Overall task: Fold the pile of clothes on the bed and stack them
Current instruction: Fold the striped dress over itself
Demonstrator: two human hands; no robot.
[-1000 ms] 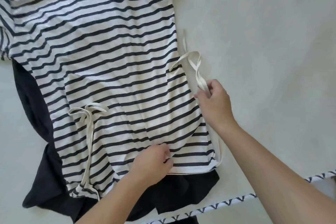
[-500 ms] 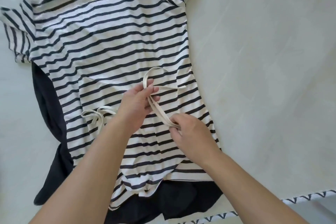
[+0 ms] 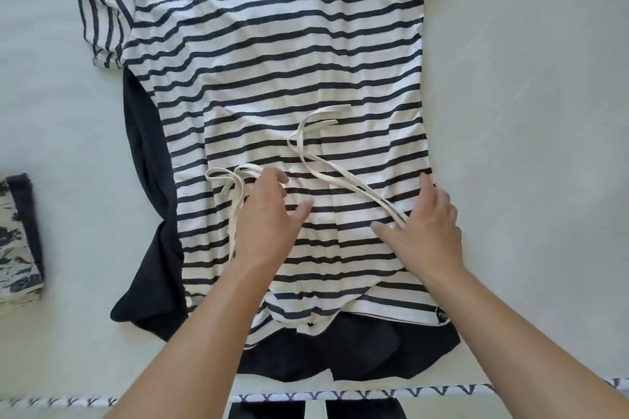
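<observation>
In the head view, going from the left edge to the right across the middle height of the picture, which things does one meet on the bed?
Folded patterned cloth → dark garment → left hand on the striped top → right hand → bare bed sheet.

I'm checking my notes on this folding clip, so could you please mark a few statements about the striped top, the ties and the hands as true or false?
1. The striped top lies spread over a dark garment. True.
2. The right hand grips a sleeve. False: it rests flat near the top's right edge, on the right cream tie.
3. The left hand lies open on the top. True.
4. Both cream ties hang off the bed. False: both lie on the top's front.
5. A folded patterned piece sits far left. True.
</observation>
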